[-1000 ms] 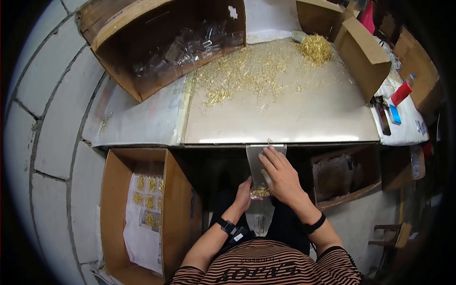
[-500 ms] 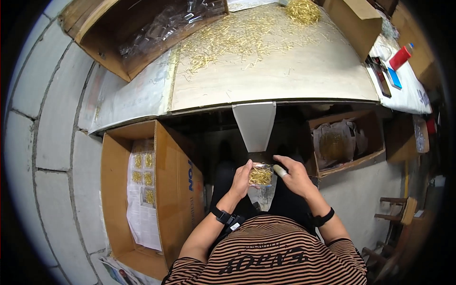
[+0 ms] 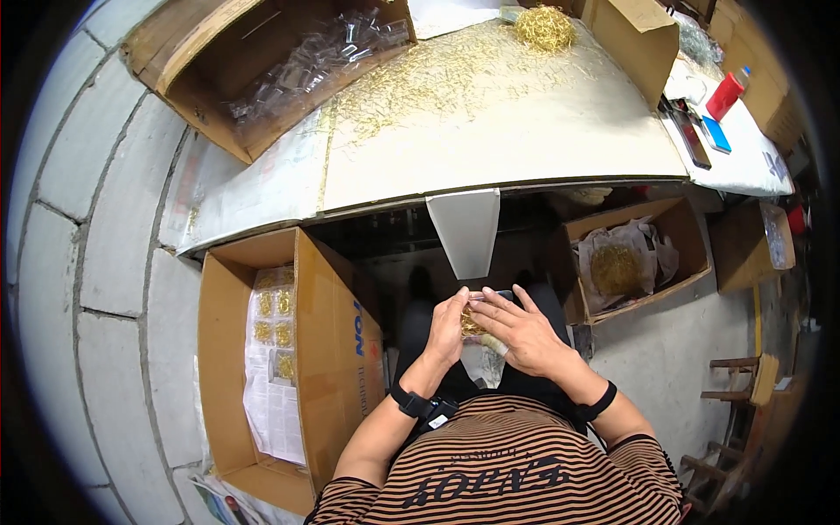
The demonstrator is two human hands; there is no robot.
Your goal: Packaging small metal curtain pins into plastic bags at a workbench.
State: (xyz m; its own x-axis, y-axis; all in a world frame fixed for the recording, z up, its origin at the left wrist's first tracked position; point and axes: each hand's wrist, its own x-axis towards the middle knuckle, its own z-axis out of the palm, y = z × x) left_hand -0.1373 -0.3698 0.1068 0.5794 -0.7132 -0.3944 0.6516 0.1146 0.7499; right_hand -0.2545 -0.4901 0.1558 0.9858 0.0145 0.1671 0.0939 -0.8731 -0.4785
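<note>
Over my lap, my left hand grips the left side of a small clear plastic box filled with thin gold-coloured wire pieces. My right hand lies across the box from the right, its fingers over the top and its thumb, wrapped in a pale covering, at the near edge. Much of the box is hidden under these fingers. Ahead on the table, many loose gold wire pieces lie scattered, with a rounded heap of them farther back.
At left stands a cardboard box holding several filled clear boxes on paper. A carton of clear plastic pieces sits on the table. Under the table's right, another carton holds gold pieces in a bag. A white panel slopes toward me.
My right hand has moved left onto the plastic box and now covers much of it. My left hand keeps its hold. The whole view has shifted slightly.
</note>
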